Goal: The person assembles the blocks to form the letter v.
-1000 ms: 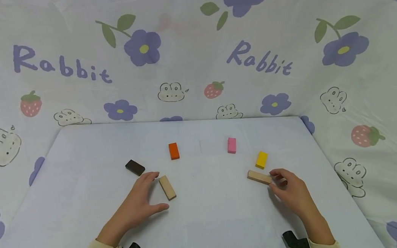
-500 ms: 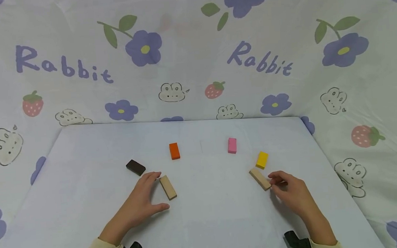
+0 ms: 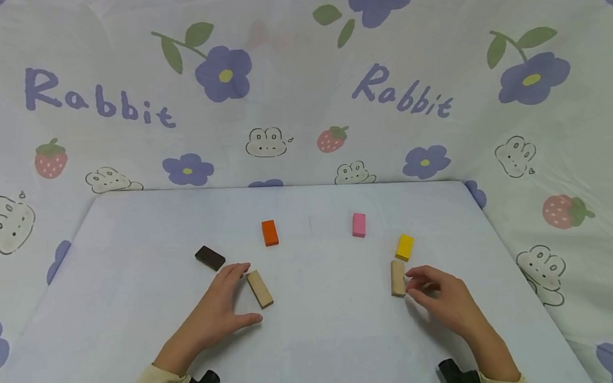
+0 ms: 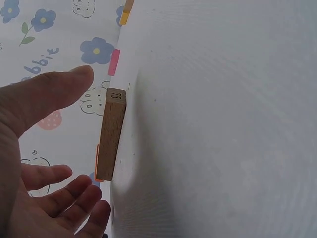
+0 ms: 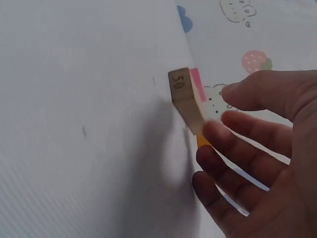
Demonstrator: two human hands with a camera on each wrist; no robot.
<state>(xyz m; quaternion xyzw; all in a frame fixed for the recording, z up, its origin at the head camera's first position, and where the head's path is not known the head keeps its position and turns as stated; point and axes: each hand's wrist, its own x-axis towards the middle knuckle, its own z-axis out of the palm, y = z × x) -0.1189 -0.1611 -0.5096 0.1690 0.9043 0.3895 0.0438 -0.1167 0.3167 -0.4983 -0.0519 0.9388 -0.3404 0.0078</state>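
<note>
My left hand (image 3: 209, 320) is spread, thumb and fingers apart, around the left side of a plain wooden block (image 3: 260, 288) without gripping it. That block's end bears the number 75 in the left wrist view, and my thumb (image 4: 57, 94) stands off from it. My right hand (image 3: 442, 300) has its fingertips right at the right side of a second wooden block (image 3: 398, 278), which lies lengthwise away from me. The end of this block reads 50 in the right wrist view, with loosely bent fingers (image 5: 247, 153) beside it and none wrapped round it.
A dark brown block (image 3: 210, 258) lies just beyond my left fingers. Farther back are an orange block (image 3: 270, 233) and a pink block (image 3: 359, 225). A yellow block (image 3: 404, 247) sits just behind the right wooden block. Patterned cloth (image 3: 289, 87) hangs behind the white table (image 3: 326, 342).
The right wooden block has turned from lying nearly crosswise to pointing away from me, with my right hand moving slightly left beside it. My left hand and its block have stayed put.
</note>
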